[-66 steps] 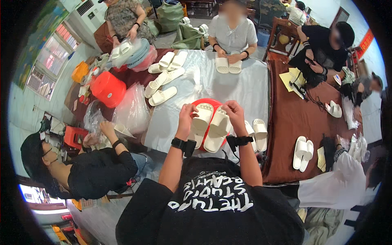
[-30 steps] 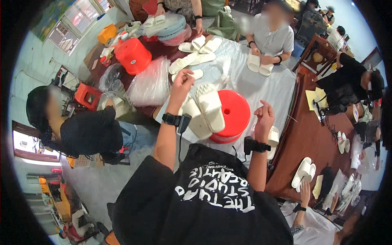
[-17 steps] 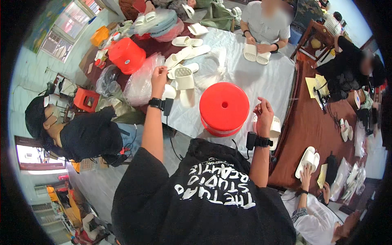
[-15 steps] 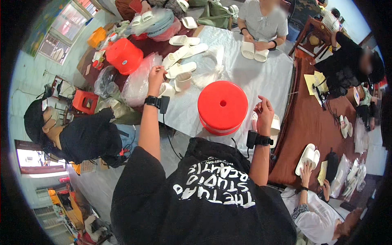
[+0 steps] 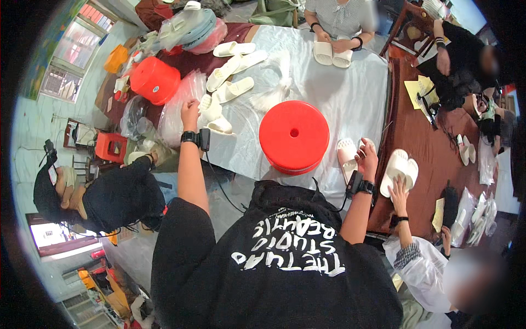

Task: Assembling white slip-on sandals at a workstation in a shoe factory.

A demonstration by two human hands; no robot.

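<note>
the empty left hand (image 5: 190, 114), loosely half-open, is just beside cream moulded slippers (image 5: 218, 124) on the silvery-grey covered table (image 5: 350, 98), while the bent-fingered right hand (image 5: 367, 157) overlaps another cream slipper pair (image 5: 346, 154), its hold unclear.

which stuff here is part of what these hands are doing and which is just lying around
Seems part of the work:
- left hand, next to cream slippers
- right hand, by another slipper pair
- red stool, between the hands

Seems just lying around:
- yellow papers
- wooden chair
- green bag
</note>
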